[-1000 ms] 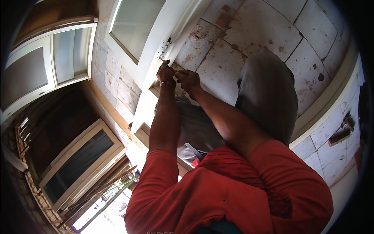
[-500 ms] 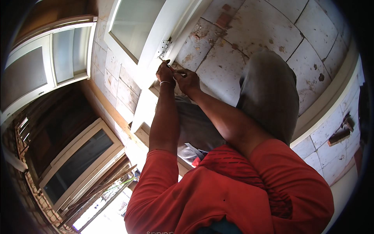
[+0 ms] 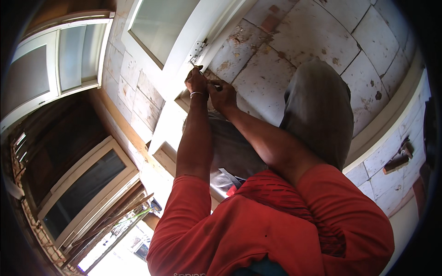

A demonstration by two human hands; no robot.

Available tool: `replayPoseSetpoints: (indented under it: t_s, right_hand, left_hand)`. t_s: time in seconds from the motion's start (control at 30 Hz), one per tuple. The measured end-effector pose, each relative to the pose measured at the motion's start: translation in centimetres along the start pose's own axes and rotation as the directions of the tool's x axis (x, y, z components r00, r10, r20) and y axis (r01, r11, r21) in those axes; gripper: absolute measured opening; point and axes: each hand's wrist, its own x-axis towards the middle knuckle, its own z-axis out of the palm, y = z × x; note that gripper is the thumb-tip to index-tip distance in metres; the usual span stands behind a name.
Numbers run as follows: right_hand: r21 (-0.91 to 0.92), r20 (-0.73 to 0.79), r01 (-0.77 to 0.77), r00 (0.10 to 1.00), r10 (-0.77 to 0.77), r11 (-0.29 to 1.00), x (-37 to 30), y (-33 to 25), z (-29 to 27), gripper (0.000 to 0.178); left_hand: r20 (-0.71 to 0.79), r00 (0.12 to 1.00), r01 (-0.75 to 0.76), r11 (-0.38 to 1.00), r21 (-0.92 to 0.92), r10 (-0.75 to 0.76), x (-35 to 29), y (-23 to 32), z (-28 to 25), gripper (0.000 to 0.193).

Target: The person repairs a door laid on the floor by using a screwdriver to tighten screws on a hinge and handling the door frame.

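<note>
A white door with a frosted glass pane [image 3: 161,27] stands at the upper middle, its edge against a white frame. A metal hinge [image 3: 198,49] with screw holes sits on that edge. My left hand [image 3: 196,83] is closed just below the hinge, around the front part of what looks like a screwdriver; a thin metal tip [image 3: 192,63] shows beyond the fingers. Right behind it, my right hand [image 3: 222,96] is closed at the handle end. Most of the tool is hidden by my fingers.
My bent knee [image 3: 317,106] rises right of my hands over stained white floor tiles [image 3: 262,78]. Another wood-framed glazed panel [image 3: 87,188] leans at lower left, near a broom [image 3: 154,205]. A brick piece [image 3: 397,163] lies at far right. White windows [image 3: 60,64] stand upper left.
The view has shifted slightly, and the hinge appears a little further up and right. Both hands remain at the tool; its reddish handle, visible between them before, is now mostly covered.
</note>
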Motion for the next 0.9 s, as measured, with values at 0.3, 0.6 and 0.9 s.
replayPoseSetpoints:
  t_s: [0.3,0.6,0.9]
  right_hand:
    - [0.093,0.028,0.072,0.997,-0.075,0.993,0.9,2.6,1.5,0.039]
    - [-0.239,0.272,0.215,0.951,-0.147,0.947,3.3,0.1,0.0,0.037]
    - [-0.131,0.045,0.022,0.999,-0.016,0.991,0.5,1.8,1.0,0.037]
  left_hand:
    - [-0.023,1.0,0.021,0.994,0.11,-0.019,0.7,-0.6,-0.4,0.031]
    - [0.352,0.888,-0.354,-0.048,0.934,0.297,5.7,-7.2,-2.0,0.028]
    - [0.054,0.961,-0.252,0.781,0.572,0.271,1.9,-4.0,-1.1,0.031]
